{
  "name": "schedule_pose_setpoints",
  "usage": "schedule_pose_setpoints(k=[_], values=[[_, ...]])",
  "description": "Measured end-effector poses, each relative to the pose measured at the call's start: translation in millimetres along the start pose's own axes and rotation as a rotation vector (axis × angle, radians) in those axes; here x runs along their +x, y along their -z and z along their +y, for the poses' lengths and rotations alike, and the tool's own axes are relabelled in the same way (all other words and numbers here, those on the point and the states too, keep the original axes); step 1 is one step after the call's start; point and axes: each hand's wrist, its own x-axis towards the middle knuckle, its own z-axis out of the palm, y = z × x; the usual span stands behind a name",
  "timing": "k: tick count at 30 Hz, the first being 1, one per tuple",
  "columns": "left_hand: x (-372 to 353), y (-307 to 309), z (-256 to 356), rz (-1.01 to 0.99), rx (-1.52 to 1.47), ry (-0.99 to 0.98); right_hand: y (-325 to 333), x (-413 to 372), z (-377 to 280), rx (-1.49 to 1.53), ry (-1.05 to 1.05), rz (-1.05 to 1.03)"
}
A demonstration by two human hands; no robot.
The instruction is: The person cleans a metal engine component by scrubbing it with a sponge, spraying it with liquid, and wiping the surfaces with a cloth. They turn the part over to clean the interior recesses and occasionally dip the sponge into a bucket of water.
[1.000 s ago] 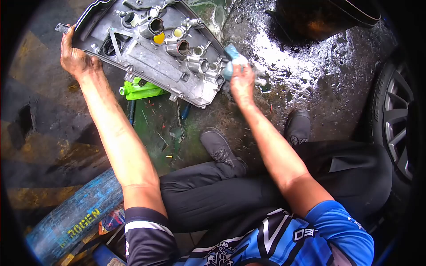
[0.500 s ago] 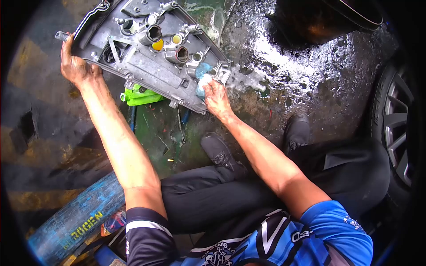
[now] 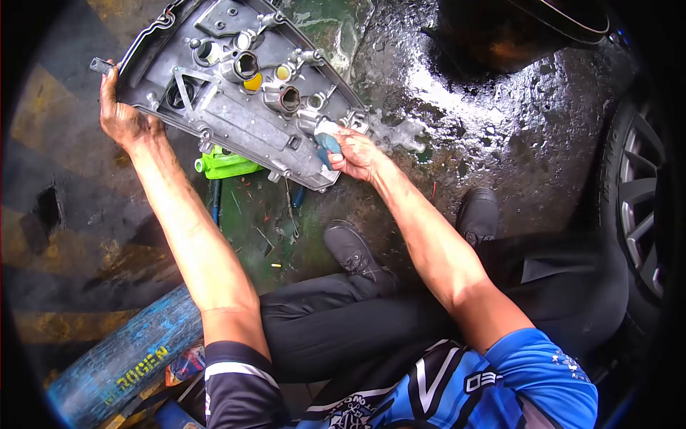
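Observation:
A grey metal cover [image 3: 243, 121] with round ports and raised ribs is tilted above the floor, its hollow side facing me. My left hand [image 3: 127, 121] grips its left edge, the thumb and fingers partly hidden by the rim. Near the cover's lower right end, my right hand [image 3: 356, 155] is closed around a blue-green cloth [image 3: 329, 142], which touches the metal. White foam shows by the fingertips. A yellow spot [image 3: 253, 81] is visible beside one of the ports.
Under the cover lies a bright green object [image 3: 227, 164]. A dark bucket [image 3: 500, 36] stands on wet floor [image 3: 450, 107] at the upper right. A wheel [image 3: 636, 193] is at the right, a blue cylinder [image 3: 136, 350] at the lower left. Two shoes [image 3: 351, 249] show below.
My right hand has shifted slightly right and turned, and the cloth has moved a little down the cover. The cover and my left hand have barely moved.

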Motion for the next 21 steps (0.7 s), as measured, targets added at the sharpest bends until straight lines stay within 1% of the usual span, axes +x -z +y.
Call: schedule_pose_setpoints(k=[1, 2, 4, 5, 7, 8, 9, 10, 11, 12, 15, 17, 18, 19, 21], values=[[-1.6, -2.8, 2.8, -0.005, 0.001, 0.007, -3.4, 0.4, 0.1, 0.037, 0.009, -0.006], [-5.9, -6.2, 3.8, -0.001, 0.009, -0.024, -4.1, 0.3, -1.0, -0.093, 0.003, -0.013], [-2.9, -5.5, 2.9, -0.024, -0.029, -0.006, 0.1, 4.1, -11.5, -0.367, -0.003, -0.020], [-2.8, -4.2, 2.3, -0.031, -0.051, 0.002, 3.3, 6.4, -21.2, -0.711, 0.055, -0.029], [-7.2, -5.2, 4.6, -0.007, -0.001, -0.008, -9.4, 0.8, -49.1, -1.404, 0.167, -0.047], [-9.5, -6.5, 6.1, 0.000, 0.017, -0.017, -11.9, 4.5, -49.8, -1.456, 0.140, 0.069], [-8.9, -10.2, 5.5, 0.001, 0.031, -0.029, -10.0, 1.7, -50.1, -1.522, 0.221, 0.048], [-3.5, -9.7, 3.5, -0.076, 0.070, -0.136, -4.5, -2.7, -49.3, -1.584, 0.303, 0.028], [-1.3, -5.9, 0.2, -0.003, 0.025, -0.046, 1.8, -5.0, -47.4, -1.638, 0.382, 0.008], [1.1, -4.9, -1.0, -0.004, 0.021, -0.044, 32.5, 10.2, -28.1, -1.366, 0.666, 0.016], [14.5, 15.0, -8.7, -0.011, 0.006, 0.000, 26.7, -29.7, -54.4, -0.774, 0.192, 0.153], [18.7, 23.9, -10.9, -0.001, 0.004, 0.030, 36.6, -34.9, -61.0, -0.667, 0.404, 0.446], [18.8, 24.7, -11.0, 0.012, 0.007, 0.036, 39.2, -36.2, -64.4, -0.637, 0.523, 0.552], [17.9, 25.1, -11.4, 0.025, 0.011, 0.044, 39.2, -32.8, -63.9, -0.577, 0.593, 0.665], [12.8, 24.0, -10.9, 0.035, 0.009, 0.068, 40.1, -25.8, -59.8, -0.667, 0.549, 0.734]])
